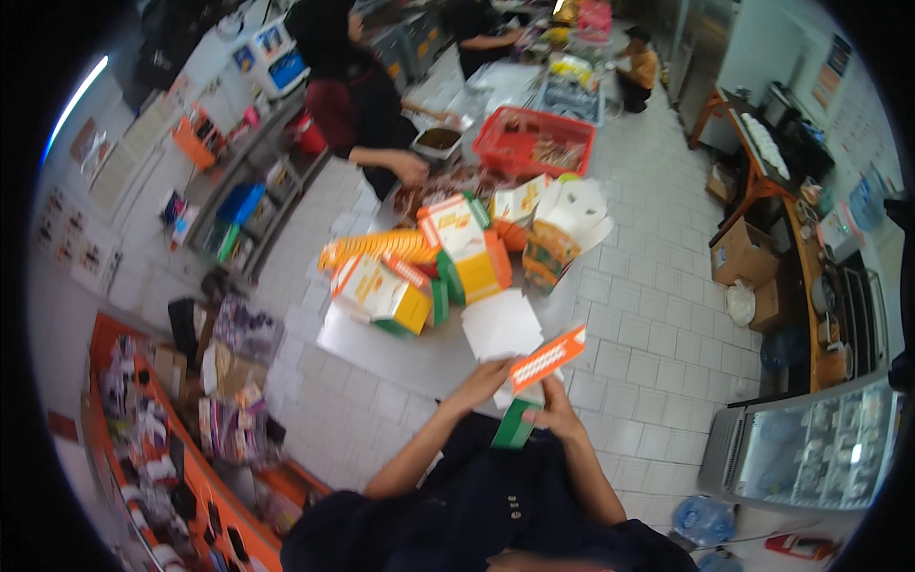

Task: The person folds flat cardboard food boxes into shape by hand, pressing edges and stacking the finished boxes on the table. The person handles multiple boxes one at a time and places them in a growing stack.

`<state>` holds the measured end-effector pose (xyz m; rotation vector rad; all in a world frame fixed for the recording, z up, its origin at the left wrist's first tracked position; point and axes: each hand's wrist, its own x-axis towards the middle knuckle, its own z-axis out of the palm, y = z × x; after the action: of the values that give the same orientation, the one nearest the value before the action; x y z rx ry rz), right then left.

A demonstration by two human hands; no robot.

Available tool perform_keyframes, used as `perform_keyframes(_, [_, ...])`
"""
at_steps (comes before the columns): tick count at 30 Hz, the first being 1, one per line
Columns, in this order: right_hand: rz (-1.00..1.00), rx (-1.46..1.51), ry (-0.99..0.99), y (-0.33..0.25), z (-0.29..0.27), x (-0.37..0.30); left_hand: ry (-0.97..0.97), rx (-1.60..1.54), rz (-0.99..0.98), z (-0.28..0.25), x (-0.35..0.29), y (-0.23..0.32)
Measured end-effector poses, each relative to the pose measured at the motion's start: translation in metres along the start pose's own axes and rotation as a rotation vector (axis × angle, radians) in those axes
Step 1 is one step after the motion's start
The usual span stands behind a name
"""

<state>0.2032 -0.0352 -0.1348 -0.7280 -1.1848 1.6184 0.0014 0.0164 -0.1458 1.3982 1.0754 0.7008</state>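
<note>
Dark shirt [429, 515] — left hand [484, 383], right hand [561, 414]: grip clasping carton [515, 426] — orange flap [549, 359] pointing right and away, long axis diagonal.

A pale, smooth counter [357, 343] stands on the tiled floor, its near left corner bare. Toward its near edge lies a flat white card [502, 326]. Behind it, printed cartons [379, 294] in white, orange, yellow and green crowd together beside a ribbed orange-yellow stack [386, 250] and a patterned packet [550, 255]. Farther back come dark reddish-brown pieces [438, 191], a small pan [438, 143] with dark contents, a red crate [496, 157] and a grey-blue crate [572, 110].
</note>
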Motion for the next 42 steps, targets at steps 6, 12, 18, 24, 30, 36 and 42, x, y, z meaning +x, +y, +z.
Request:
perform_keyframes(6, [0.053, -0.108, 0.221, 0.025, -0.028, -0.023, 0.493, 0.955, 0.343, -0.113, 0.052, -0.019])
perform_keyframes(12, [0.118, -0.424, 0.221, 0.032, -0.02, -0.02, 0.595, 1.07, 0.148, -0.197, 0.043, -0.059])
perform_keyframes(18, [0.099, -0.457, 0.131, 0.056, 0.013, 0.04, 0.734, 0.927, 0.213, -0.243, 0.038, -0.101])
perform_keyframes(24, [-0.023, -0.678, -0.001, 0.072, 0.072, 0.146, 0.807, 0.646, 0.111, -0.294, 0.052, -0.14])
perform_keyframes(30, [-0.027, -0.955, -0.219, 0.06, 0.138, 0.237, 0.659, 0.209, 0.016, -0.324, 0.035, -0.164])
perform_keyframes(36, [0.153, -1.371, -0.374, 0.092, 0.192, 0.281, 0.523, -0.669, -0.177, -0.285, 0.005, -0.179])
perform_keyframes(42, [0.263, -1.532, -0.391, 0.136, 0.203, 0.283, 0.719, -0.609, 0.113, -0.264, -0.001, -0.21])
